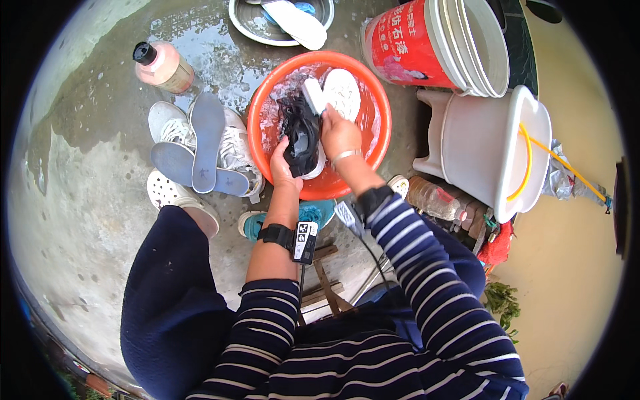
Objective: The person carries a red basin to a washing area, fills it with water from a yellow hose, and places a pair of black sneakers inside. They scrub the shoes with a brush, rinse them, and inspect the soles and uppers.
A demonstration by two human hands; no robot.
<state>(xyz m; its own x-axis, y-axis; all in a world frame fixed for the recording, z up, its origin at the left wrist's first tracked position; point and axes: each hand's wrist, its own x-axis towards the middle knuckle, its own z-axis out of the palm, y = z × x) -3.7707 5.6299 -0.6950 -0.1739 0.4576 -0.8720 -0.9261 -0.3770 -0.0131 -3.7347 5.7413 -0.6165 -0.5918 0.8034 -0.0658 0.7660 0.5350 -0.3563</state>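
An orange plastic basin [384, 117] with suds stands before me. Inside it, a wet black shoe [302, 137] with a white sole lies beside a white shoe [342, 92]. My left hand [284, 167] grips the black shoe near its heel, at the basin's near-left rim. In my right hand [342, 136] is a white scrub brush [313, 96], its bristles close against the black shoe's right side. The brush handle is mostly hidden by my fingers.
Left of the basin are grey-white sneakers [172, 125] with blue insoles [204, 145] across them, and a pink bottle [165, 67]. A metal bowl [237, 32] stands beyond. To the right are a red-and-white bucket [410, 45], a white tub [475, 140] and a plastic bottle [435, 196]. Teal shoes [315, 212] sit nearer me.
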